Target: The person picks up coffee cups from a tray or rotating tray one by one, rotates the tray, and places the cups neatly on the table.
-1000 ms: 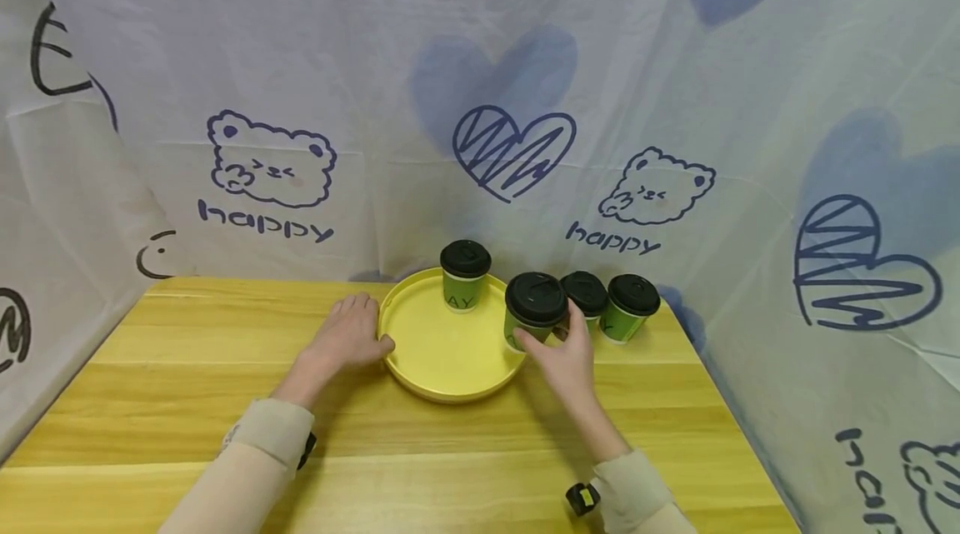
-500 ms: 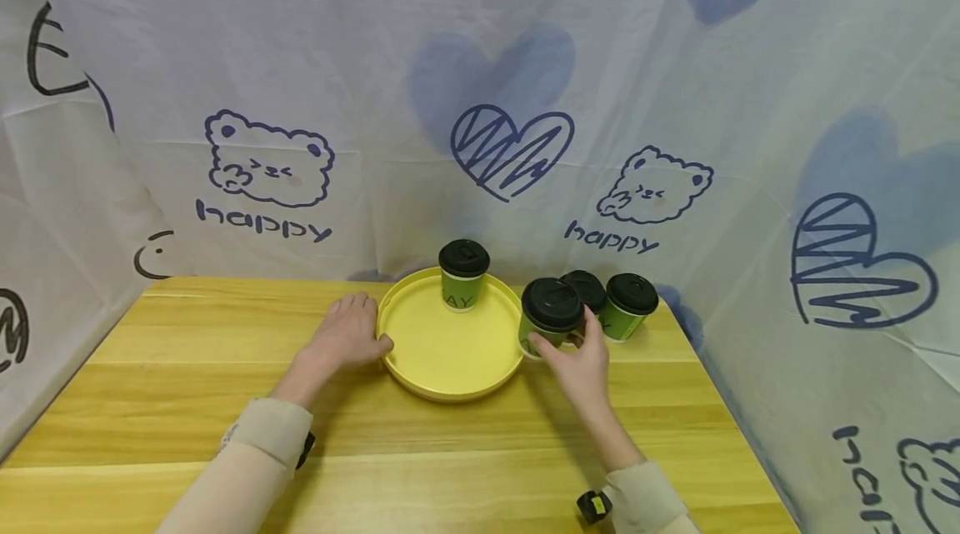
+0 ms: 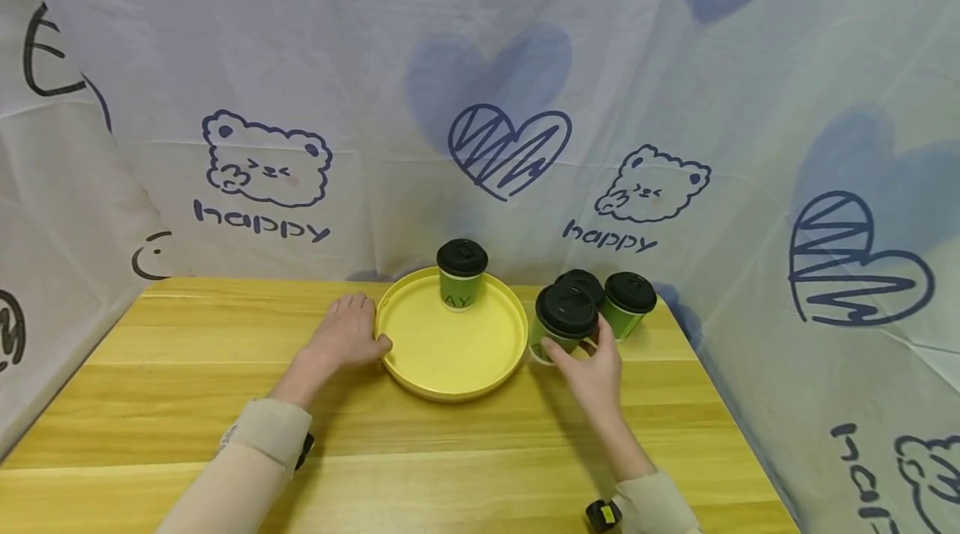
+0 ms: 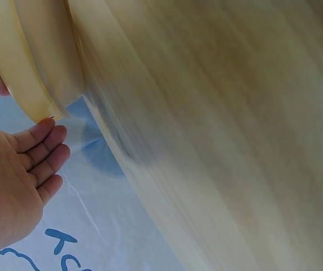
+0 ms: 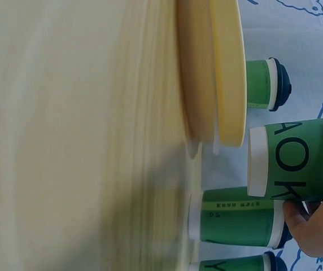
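My right hand [image 3: 596,367] grips a green paper cup [image 5: 302,161] with a black lid [image 3: 567,309], thumb on its near side. In the right wrist view the cup's base is raised above the table, just off the right rim of a round yellow tray [image 3: 450,359]. My left hand [image 3: 345,334] holds the tray's left rim, thumb over the edge and fingers along the outside. Another lidded green cup [image 3: 459,288] stands upright on the tray toward the back. Two more, a partly hidden cup [image 5: 238,217] and a cup [image 3: 624,319] farther right, stand on the table.
The wooden table [image 3: 420,467] ends at a back edge close behind the tray and cups. A white curtain [image 3: 390,101] with blue hearts and bears hangs behind it and at the sides. The right table edge runs near the rightmost cup.
My right hand has carried its cup from over the tray's right part to the right, past the rim, so it overlaps the cup behind. The left hand and tray have stayed in place.
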`<state>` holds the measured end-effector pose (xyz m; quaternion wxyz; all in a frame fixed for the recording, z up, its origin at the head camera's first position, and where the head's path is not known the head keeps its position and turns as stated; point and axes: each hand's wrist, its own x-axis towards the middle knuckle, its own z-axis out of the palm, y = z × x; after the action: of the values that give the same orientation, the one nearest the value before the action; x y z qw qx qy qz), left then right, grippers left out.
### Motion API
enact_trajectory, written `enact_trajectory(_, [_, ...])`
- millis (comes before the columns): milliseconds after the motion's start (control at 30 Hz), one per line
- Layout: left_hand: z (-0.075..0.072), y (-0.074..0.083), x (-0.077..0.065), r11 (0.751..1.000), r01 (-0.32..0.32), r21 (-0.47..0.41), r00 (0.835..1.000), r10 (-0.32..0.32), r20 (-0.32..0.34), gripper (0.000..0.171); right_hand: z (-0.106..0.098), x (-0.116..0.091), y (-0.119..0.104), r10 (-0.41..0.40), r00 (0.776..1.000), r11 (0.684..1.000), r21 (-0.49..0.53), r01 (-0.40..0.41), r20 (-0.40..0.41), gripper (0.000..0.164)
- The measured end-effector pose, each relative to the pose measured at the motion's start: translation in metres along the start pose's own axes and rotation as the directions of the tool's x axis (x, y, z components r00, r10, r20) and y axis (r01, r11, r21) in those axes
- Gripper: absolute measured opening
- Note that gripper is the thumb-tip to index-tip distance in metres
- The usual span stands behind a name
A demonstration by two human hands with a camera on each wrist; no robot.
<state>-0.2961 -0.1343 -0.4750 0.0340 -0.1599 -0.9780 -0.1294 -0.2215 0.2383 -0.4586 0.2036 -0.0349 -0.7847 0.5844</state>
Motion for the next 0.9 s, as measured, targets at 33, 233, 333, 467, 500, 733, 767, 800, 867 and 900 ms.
enact_trajectory(33, [0.0, 0.0, 0.0, 1.0, 0.0, -0.001, 1.0, 0.0, 0.0, 0.058, -0.002, 0.0, 0.001, 0.004, 1.0, 1.0, -0.002, -0.004, 0.003, 0.084])
enact_trajectory(233, [0.0, 0.0, 0.0, 1.0, 0.001, -0.004, 1.0, -0.001, 0.002, 0.057, -0.012, -0.003, 0.009, 0.023, 1.0, 1.0, -0.02, -0.023, 0.013, 0.082])
enact_trajectory(333, [-0.001, 0.0, 0.0, 1.0, -0.001, -0.005, 1.0, 0.001, 0.002, 0.056, -0.017, -0.003, 0.012, 0.023, 1.0, 0.999, -0.028, -0.023, 0.001, 0.08])
enact_trajectory(467, [-0.002, 0.001, -0.001, 1.0, -0.003, -0.002, 1.0, 0.003, 0.0, 0.055, -0.023, -0.003, 0.015, 0.019, 0.999, 0.999, -0.044, -0.02, -0.027, 0.079])
enact_trajectory(500, [-0.002, 0.001, -0.001, 1.0, -0.003, 0.0, 1.0, 0.003, 0.0, 0.055, -0.025, -0.003, 0.016, 0.02, 0.999, 0.998, -0.052, -0.021, -0.035, 0.079])
enact_trajectory(733, [-0.003, 0.002, -0.001, 1.0, -0.002, 0.004, 1.0, 0.002, 0.006, 0.056, -0.039, -0.004, 0.026, 0.047, 0.996, 0.994, -0.094, -0.055, -0.079, 0.076])
enact_trajectory(767, [-0.003, 0.002, -0.001, 1.0, -0.001, 0.003, 1.0, 0.001, 0.008, 0.056, -0.041, -0.004, 0.028, 0.047, 0.995, 0.994, -0.095, -0.055, -0.085, 0.076])
enact_trajectory(800, [-0.003, 0.002, -0.001, 1.0, -0.001, 0.001, 1.0, 0.001, 0.011, 0.056, -0.043, -0.004, 0.029, 0.046, 0.995, 0.994, -0.096, -0.055, -0.091, 0.076])
enact_trajectory(867, [-0.003, 0.002, 0.0, 1.0, 0.002, 0.001, 1.0, -0.002, 0.014, 0.057, -0.047, -0.003, 0.032, 0.043, 0.994, 0.994, -0.098, -0.053, -0.103, 0.076])
enact_trajectory(900, [-0.003, 0.002, 0.0, 1.0, 0.003, 0.001, 1.0, -0.003, 0.015, 0.057, -0.049, -0.003, 0.033, 0.044, 0.993, 0.994, -0.099, -0.055, -0.11, 0.076])
